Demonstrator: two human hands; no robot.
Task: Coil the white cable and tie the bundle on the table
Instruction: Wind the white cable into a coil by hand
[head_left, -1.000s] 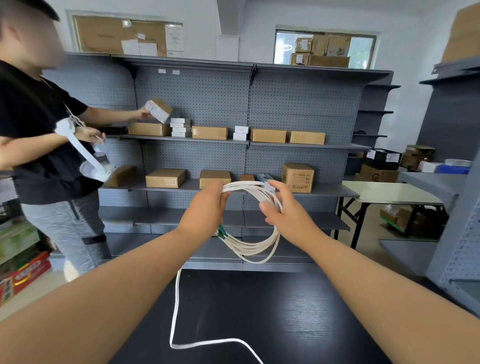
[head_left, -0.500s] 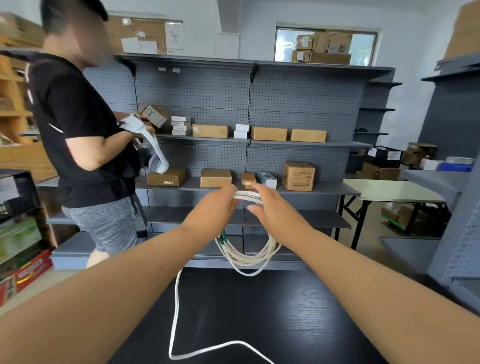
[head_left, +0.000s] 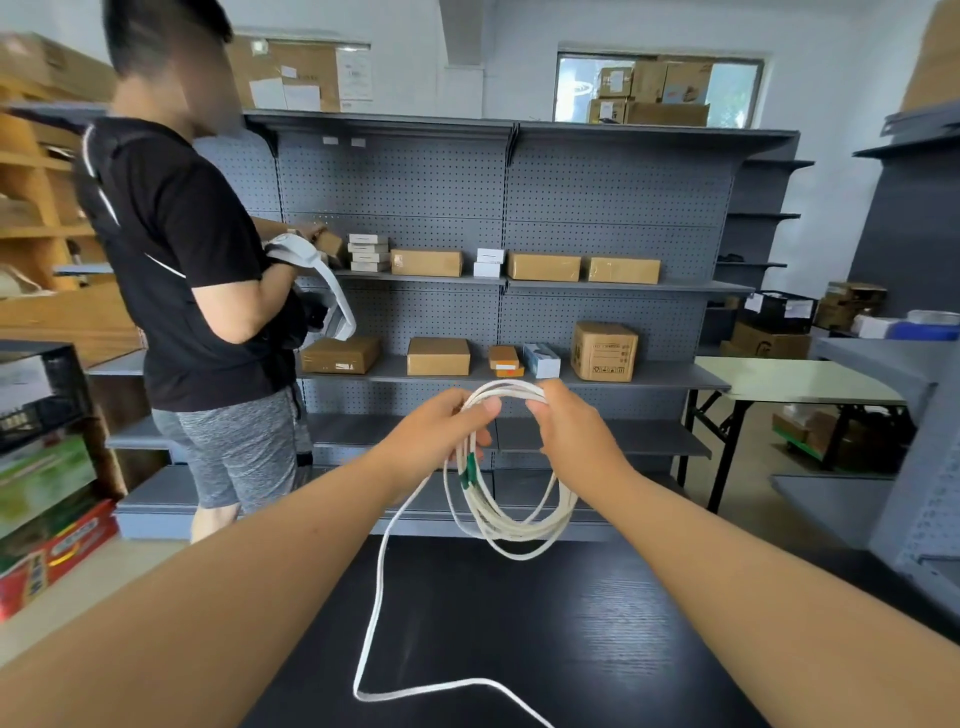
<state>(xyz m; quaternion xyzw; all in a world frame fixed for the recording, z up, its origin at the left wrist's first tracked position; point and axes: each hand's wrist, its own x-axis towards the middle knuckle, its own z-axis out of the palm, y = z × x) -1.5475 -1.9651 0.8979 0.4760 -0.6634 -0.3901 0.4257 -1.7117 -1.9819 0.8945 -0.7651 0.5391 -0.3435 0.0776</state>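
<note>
The white cable (head_left: 511, 525) hangs as a bundle of several loops in the air above the far edge of the black table (head_left: 519, 634). My left hand (head_left: 441, 431) grips the top left of the bundle, where green connectors (head_left: 469, 470) dangle below the fingers. My right hand (head_left: 571, 426) pinches the top right of the loops. A loose tail of the cable (head_left: 374, 613) drops from my left hand to the tabletop and runs toward me.
A person in a black shirt (head_left: 182, 270) stands at the left by grey pegboard shelves (head_left: 519, 208) holding cardboard boxes (head_left: 602, 351). A folding table (head_left: 795, 379) stands at the right. Coloured cartons (head_left: 47, 519) sit at the left floor.
The person at the left has stepped closer to the shelves and turned away. My hands have drawn together on top of the coil, and the hanging loops have swung slightly right.
</note>
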